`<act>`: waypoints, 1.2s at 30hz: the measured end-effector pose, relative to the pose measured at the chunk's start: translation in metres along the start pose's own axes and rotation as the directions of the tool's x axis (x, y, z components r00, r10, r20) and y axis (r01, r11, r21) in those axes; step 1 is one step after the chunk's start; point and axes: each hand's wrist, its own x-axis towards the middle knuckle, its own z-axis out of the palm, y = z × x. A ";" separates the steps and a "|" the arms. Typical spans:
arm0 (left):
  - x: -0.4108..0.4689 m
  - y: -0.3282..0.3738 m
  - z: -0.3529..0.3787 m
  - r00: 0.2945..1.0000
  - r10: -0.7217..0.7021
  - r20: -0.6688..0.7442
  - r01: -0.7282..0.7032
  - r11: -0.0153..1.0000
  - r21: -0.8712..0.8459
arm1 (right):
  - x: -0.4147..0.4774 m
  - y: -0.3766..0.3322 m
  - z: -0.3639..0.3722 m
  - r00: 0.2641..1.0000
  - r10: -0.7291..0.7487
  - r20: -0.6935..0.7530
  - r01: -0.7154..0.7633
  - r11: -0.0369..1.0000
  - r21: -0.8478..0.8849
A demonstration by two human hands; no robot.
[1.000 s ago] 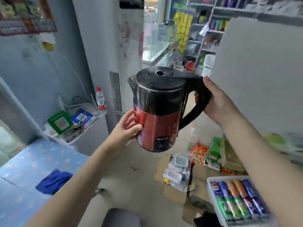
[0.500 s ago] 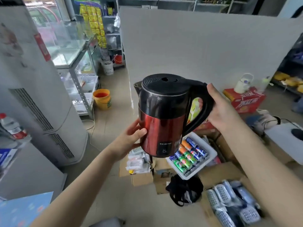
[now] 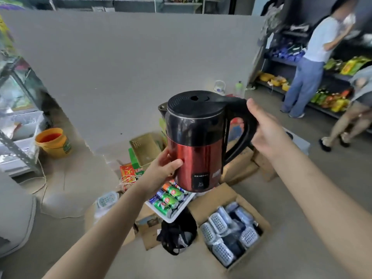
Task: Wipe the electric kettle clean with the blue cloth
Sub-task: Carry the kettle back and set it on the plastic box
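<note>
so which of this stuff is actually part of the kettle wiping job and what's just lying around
Part of the job:
- electric kettle, held in the air
- left hand on its red body
- right hand on its handle
- blue cloth: not in view

Just lying about:
- orange bucket
- tray of drink cans
- cardboard box of packaged goods
- black bag

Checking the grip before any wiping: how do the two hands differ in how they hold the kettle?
The right hand wraps the black handle high up; the left hand presses the red body low down, thumb in front. Both are bare and holding the kettle upright in the air.
</note>
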 end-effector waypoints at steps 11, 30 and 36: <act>0.155 -0.003 0.146 0.995 -0.015 0.102 0.014 1.000 0.014 | 0.068 -0.057 -0.174 0.982 0.005 -0.186 -0.013 0.999 -0.042; 0.402 -0.013 0.377 0.977 -0.069 0.201 0.065 0.998 0.028 | 0.218 -0.137 -0.454 0.938 0.027 -0.346 -0.054 0.996 -0.069; 0.470 -0.017 0.493 0.989 -0.080 0.122 0.085 0.996 -0.036 | 0.277 -0.177 -0.574 0.968 0.057 -0.245 -0.080 0.993 -0.086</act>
